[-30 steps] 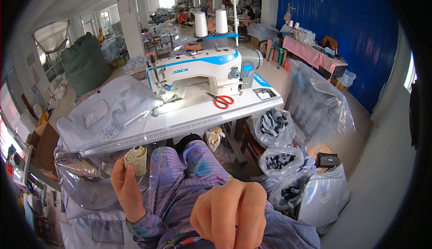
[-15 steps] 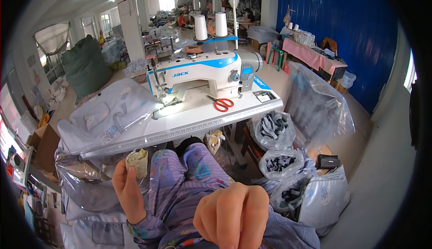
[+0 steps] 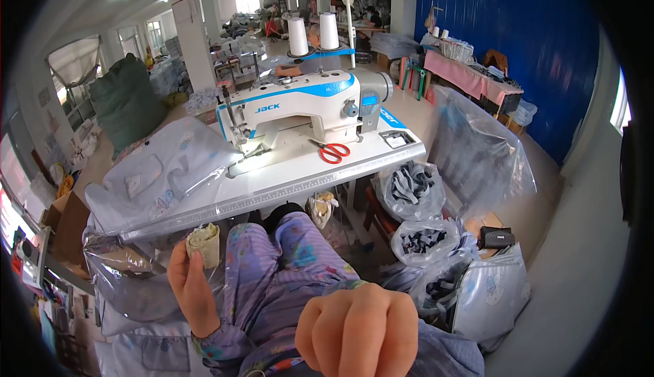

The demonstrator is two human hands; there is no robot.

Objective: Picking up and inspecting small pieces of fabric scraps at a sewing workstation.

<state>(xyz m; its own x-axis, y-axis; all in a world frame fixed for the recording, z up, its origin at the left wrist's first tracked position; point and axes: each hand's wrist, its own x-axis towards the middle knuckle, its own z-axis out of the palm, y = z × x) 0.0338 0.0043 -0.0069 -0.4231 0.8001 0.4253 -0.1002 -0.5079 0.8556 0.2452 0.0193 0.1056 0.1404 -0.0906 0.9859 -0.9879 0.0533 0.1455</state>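
Two hands sit low and near, apart from the bench. Far left, a green sack [image 3: 126, 101] leans by a pillar, and a cardboard box [image 3: 65, 230] sits at the near-left edge. Pale fabric under clear plastic [image 3: 160, 176] is heaped on the left end of the table [image 3: 300, 179], spilling over its near edge.

The left hand [image 3: 191, 288] is raised just below that edge, thumb and fingers pinched on a small roll [image 3: 204, 243] of yellowish trim, held upright. It is gripped only at its lower part, so I judge a loose pinch could let it drop into the plastic folds below or let it unwind.

Next comes the sewing machine [image 3: 300, 108], white with blue trim, its lamp lit over the needle, two thread cones [image 3: 313, 34] on the stand behind. Red scissors [image 3: 332, 151] lie on the table to its right, well away from either hand. They lie near the front edge, so dragged fabric could sweep them onto the lap.

The right hand [image 3: 357, 333] is closed in a fist over the patterned lap; I cannot tell whether anything is inside.

To the right, open bags [image 3: 409, 186] of dark scraps crowd the floor, a trip risk beside the seat.
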